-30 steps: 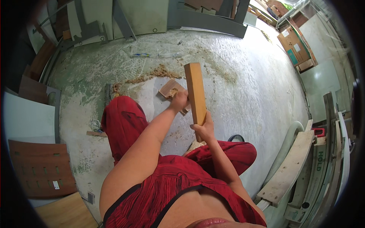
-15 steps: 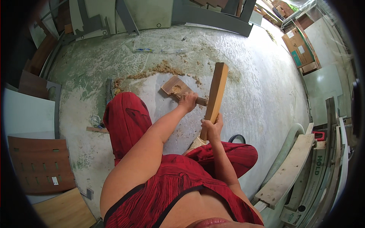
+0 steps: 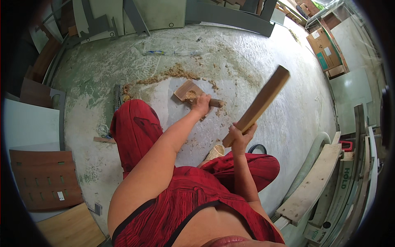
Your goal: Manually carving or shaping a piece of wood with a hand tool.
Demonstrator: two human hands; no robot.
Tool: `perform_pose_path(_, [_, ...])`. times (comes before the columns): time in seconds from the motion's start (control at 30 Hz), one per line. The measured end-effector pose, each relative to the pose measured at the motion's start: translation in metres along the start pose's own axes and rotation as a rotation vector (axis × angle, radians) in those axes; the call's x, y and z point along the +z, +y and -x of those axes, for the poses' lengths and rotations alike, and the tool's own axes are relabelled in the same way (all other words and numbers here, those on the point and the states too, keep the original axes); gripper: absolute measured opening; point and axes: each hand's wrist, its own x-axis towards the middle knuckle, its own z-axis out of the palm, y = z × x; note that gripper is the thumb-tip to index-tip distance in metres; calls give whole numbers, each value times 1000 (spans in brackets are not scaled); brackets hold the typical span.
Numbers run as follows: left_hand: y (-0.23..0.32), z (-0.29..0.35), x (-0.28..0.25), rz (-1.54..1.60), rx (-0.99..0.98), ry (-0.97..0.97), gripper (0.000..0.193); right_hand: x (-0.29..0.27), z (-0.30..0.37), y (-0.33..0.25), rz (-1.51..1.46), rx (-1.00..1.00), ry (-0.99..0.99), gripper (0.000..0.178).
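On the floor ahead of me lies a brown wooden block [image 3: 187, 87] with a rough hollow that has wood chips in it. My left hand [image 3: 200, 105] is closed at its right side, around a rounded wooden handle [image 3: 216, 103] whose end sticks out to the right. Whether that handle belongs to the block or to a separate tool, I cannot tell, since my fingers cover the join. My right hand [image 3: 242, 136] grips the lower end of a thick, squared wooden bar [image 3: 263, 99]. The bar is raised, tilting up and to the right, apart from the block.
Wood shavings [image 3: 175, 73] are strewn beyond the block. My shod foot [image 3: 215, 152] and a dark round ring [image 3: 258, 150] are near my right knee. Boards [image 3: 312, 181] and a ribbed hose [image 3: 310, 164] stand at the right, a slotted brown panel [image 3: 45, 179] at the left.
The wooden bar has swung to the right, away from the handle, and my right hand has moved slightly right and turned. My left hand and the handle have shifted slightly; the block stays about in place.
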Motion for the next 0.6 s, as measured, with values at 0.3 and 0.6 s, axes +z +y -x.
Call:
perform_pose_path(0.3, [-6,-5,8,15,9,66,26,0,8,39,281,231,-267,50])
perform_pose_path(0.6, [-10,-6,7,58,1,64,27,-5,7,57,467,105,-255,64])
